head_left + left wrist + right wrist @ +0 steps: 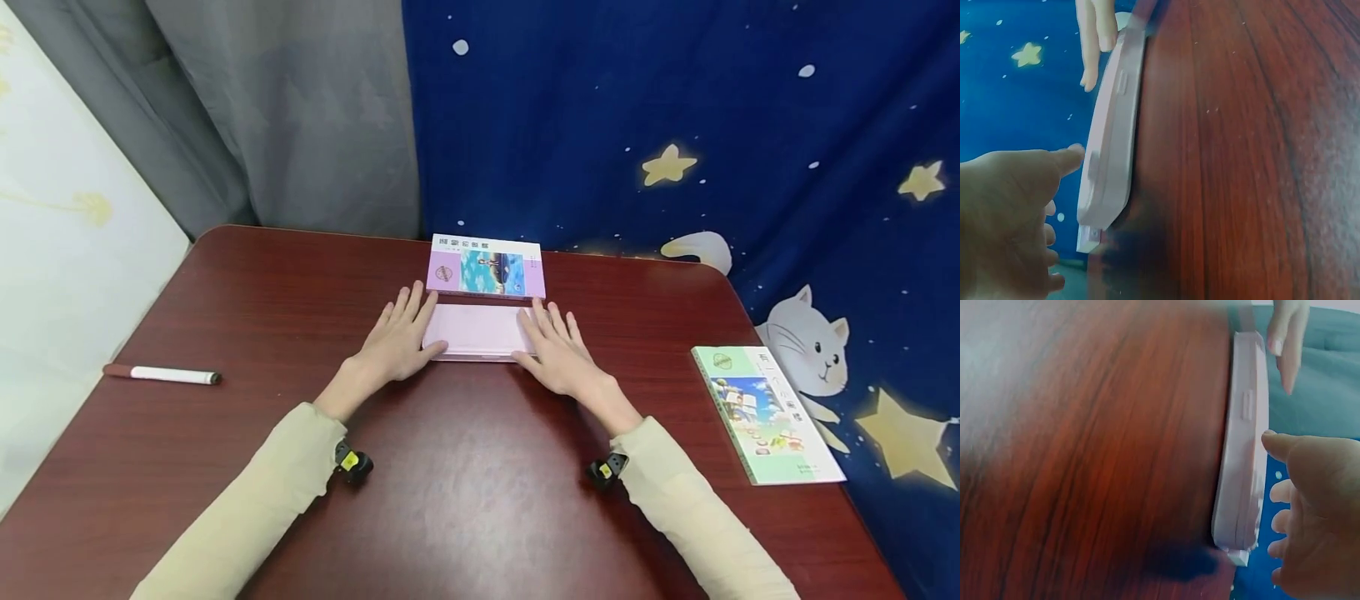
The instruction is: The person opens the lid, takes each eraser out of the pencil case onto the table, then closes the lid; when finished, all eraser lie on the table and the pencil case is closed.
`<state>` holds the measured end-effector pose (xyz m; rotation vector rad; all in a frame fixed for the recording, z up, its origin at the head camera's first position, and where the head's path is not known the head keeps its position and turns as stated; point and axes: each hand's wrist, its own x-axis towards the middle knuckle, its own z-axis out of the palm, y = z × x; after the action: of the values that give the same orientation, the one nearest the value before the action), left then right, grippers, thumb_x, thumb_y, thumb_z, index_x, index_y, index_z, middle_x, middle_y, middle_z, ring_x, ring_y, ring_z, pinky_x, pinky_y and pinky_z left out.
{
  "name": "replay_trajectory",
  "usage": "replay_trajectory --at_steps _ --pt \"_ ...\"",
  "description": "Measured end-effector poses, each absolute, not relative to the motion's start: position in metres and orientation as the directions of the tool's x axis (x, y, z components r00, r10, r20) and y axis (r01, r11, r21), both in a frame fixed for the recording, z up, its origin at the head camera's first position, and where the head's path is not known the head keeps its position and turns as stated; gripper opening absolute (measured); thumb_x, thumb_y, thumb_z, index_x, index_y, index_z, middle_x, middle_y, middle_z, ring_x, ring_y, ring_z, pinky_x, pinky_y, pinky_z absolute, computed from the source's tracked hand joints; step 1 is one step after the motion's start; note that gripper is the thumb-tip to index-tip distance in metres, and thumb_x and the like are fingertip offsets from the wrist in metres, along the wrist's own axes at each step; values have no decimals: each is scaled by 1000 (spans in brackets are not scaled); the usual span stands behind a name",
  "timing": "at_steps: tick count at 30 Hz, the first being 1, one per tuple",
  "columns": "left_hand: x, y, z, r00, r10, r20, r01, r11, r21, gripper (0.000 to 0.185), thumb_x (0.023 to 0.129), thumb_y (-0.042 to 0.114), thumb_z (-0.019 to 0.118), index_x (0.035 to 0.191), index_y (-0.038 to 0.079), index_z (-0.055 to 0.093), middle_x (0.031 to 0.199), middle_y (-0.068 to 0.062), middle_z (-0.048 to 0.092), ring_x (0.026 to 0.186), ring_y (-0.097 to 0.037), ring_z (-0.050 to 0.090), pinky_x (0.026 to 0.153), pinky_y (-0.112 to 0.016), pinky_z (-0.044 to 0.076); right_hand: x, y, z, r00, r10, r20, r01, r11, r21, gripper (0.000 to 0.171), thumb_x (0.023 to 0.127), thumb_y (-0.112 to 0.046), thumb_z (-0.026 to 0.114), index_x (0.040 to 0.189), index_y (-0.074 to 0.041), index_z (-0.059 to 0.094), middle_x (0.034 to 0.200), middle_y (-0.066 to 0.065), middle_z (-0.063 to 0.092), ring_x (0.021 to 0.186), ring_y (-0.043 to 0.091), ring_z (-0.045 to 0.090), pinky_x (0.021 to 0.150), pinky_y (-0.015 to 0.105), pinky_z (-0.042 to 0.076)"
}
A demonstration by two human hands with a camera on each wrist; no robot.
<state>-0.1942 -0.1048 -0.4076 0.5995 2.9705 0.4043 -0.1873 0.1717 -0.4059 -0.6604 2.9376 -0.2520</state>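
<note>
A pale pink pencil case (480,331), long with rounded ends, lies across the far part of the table. In the left wrist view the case (1113,128) shows a small raised clasp on its near side. My left hand (394,340) is at its left end, fingers spread and straight, thumb tip at the top edge. At the right end is my right hand (560,357), likewise spread, its thumb over the near corner. In the right wrist view the right thumb touches the edge of the case's lid. Just behind the case lies a purple-and-white book (486,267) with a sea picture.
A green-and-white book (767,415) lies near the table's right edge. A white marker (168,375) with a dark red end rests at the left. Behind the brown table (480,500) hang a grey curtain (315,117) and a blue starry one (555,125).
</note>
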Motion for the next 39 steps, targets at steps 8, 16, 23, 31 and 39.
replay_trajectory --at_steps 8,16,23,31,39 --pt "-192 -78 -416 -902 428 -53 402 879 257 97 89 51 63 154 4 9 159 -20 3 145 -36 2 117 -51 10 -184 156 -414 -865 -497 -61 -483 860 -165 79 95 -41 58 154 -6 19 159 18 4 145 36 4 116 52 1" --pt "-193 -58 -418 -900 436 -15 422 877 229 101 83 47 72 154 3 16 158 -22 11 144 -38 11 116 -51 13 -186 143 -419 -844 -536 -4 -530 837 -135 78 93 -31 64 151 2 24 158 21 11 144 35 11 116 51 14" --pt "-198 -51 -415 -895 446 -29 438 889 135 101 82 45 75 154 5 17 154 -25 21 141 -41 19 115 -52 16 -186 134 -419 -846 -532 12 -532 844 -73 76 93 -27 65 148 7 26 155 25 18 143 36 18 114 51 20" --pt "-206 -47 -407 -898 434 -68 430 900 63 98 78 47 78 150 4 29 144 -24 38 133 -40 33 112 -52 24 -189 127 -419 -836 -539 102 -541 841 7 74 85 -25 73 142 7 38 147 27 35 136 38 33 108 54 32" --pt "-214 -50 -405 -901 425 -85 419 904 86 99 72 49 81 148 7 34 136 -20 44 126 -36 38 110 -51 29 -193 120 -414 -801 -573 173 -562 819 115 71 73 -24 79 129 9 51 128 25 52 112 37 51 88 48 50"
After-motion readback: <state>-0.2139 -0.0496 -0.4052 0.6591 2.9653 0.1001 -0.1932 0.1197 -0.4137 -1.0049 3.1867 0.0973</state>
